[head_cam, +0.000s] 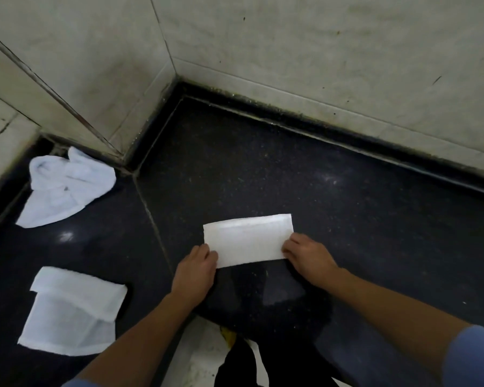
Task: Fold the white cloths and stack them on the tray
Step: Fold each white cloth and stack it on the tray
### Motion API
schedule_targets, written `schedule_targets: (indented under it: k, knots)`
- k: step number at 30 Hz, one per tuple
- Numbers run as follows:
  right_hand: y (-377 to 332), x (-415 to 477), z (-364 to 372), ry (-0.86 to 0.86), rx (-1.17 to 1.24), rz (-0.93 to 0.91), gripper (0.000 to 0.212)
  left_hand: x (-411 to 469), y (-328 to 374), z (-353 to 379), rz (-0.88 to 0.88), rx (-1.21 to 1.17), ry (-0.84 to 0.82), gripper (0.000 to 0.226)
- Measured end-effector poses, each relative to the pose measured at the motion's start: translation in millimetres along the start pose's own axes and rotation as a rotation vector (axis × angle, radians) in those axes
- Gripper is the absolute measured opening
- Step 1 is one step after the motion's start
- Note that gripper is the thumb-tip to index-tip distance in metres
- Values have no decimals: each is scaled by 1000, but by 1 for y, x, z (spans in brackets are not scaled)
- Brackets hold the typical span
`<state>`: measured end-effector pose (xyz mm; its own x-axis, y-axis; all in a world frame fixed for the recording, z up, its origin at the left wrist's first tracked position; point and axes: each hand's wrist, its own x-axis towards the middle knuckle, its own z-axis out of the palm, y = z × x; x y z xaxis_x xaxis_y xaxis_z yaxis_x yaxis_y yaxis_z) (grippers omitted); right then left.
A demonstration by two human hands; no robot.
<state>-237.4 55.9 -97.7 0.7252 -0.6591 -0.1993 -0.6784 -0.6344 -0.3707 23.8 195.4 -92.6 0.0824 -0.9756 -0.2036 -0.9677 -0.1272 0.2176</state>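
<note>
Both hands are mid-fold: the left hand (197, 265) and right hand (305, 252) each pinch, with curled fingers (210, 255), a near corner of the half-folded white cloth (248, 240) lying on the dark worktop (347, 191). Next probably comes another fold across it (no tray in view yet).

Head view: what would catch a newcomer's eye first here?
The bright folded cloth in the middle of the dark surface, with the left hand and right hand holding its near corners. Next, the crumpled cloth at far left by the wall, and the stacked cloths at near left.
</note>
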Motion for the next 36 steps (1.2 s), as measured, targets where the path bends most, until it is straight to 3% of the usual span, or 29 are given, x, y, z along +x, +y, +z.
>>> schedule_targets:
  k: [5,12,16,20,23,27,32,36]
  knots:
    - [25,-9,-17,-43,-37,158,8,-3,-13,-5,3,34,10,17]
    - [-22,43,-29,-91,106,599,49,21,-10,-27,16,143,-255,59]
    - [-29,52,-32,-109,313,799,42,22,-9,-29,12,150,-279,60]
    - [-27,54,-45,-49,728,958,27,18,-10,-30,-3,80,-181,52]
    - [-41,57,-61,-55,973,933,22,8,-15,-33,-49,-20,-86,46]
    - [-80,77,-57,-129,977,783,21,-11,-30,-40,-149,-65,-56,43]
    - [-135,101,-23,-201,705,642,6,-34,-49,-44,-221,-109,-72,37]
    - [-150,112,2,-217,481,572,21,-47,-60,-45,-244,-131,-103,37]
